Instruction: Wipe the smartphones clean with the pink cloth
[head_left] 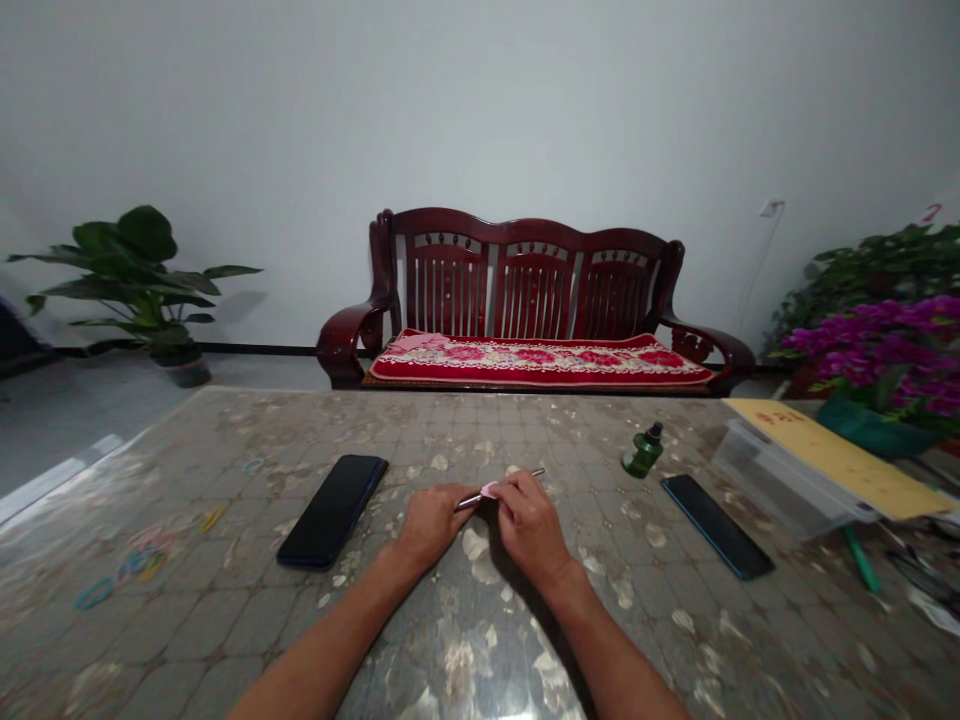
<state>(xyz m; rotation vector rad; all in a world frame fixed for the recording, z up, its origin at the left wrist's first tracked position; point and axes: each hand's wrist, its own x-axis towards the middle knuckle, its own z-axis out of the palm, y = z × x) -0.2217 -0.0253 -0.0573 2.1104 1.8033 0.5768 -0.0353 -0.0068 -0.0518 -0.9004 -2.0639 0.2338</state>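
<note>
Between the pinched fingers of the left hand point(432, 524) and right hand point(532, 522), a slim metallic rod point(468, 501) is gripped aslant over a patterned table point(465, 630), a small pink piece point(490, 490) at the right fingertips. Left of the fingers lies a black phone point(333, 511); rightward, a green bottle point(641, 455), then a second phone point(716, 526).

A home's living room is suggested by the carved wooden settee point(532, 270), floral seat cover point(540, 358), potted plant point(142, 270) and patterned worktop point(450, 430).
</note>
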